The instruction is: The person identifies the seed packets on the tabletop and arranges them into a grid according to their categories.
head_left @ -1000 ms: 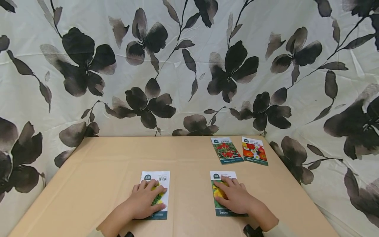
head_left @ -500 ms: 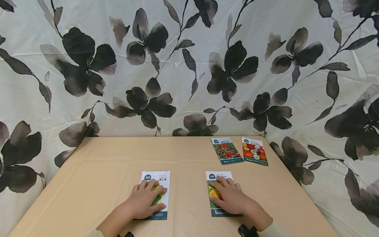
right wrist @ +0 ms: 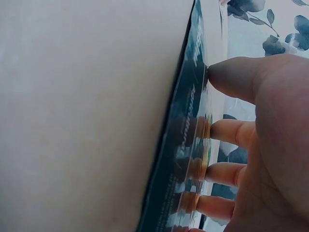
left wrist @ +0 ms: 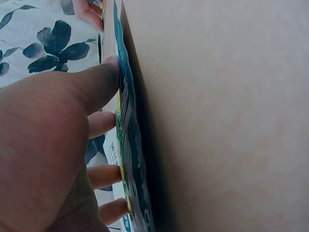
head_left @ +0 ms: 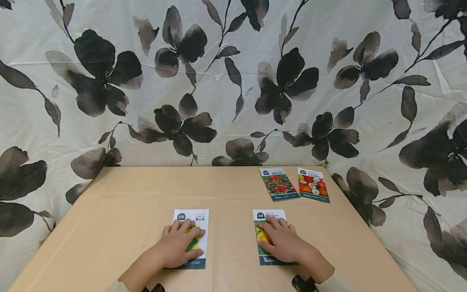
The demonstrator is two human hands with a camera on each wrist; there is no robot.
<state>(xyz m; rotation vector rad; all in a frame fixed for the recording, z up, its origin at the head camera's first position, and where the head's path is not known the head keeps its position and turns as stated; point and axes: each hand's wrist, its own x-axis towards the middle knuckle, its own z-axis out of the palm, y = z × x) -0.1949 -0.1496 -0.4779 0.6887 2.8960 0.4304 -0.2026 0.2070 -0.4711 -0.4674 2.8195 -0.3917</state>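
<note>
My left hand [head_left: 178,244] rests spread on a white seed packet [head_left: 201,239] with a yellow flower picture and a dark teal bottom band. In the left wrist view its thumb and fingertips press on the face of that packet [left wrist: 129,116], which lies on the table. To the right, my right hand [head_left: 282,240] lies with spread fingers on another seed packet [head_left: 263,251], showing yellow flowers on green. The right wrist view has the fingertips touching the glossy front of this packet [right wrist: 181,125]. Both hands hide part of the pictures.
Two more seed packets lie near the table's far right corner: one with red flowers on green [head_left: 280,185], one with red, orange and white flowers [head_left: 313,185]. The tan table [head_left: 153,190] ends at a floral curtain [head_left: 233,81].
My right hand has slid its packet a little to the left across the table, then stopped. The left hand and its packet have kept their place.
</note>
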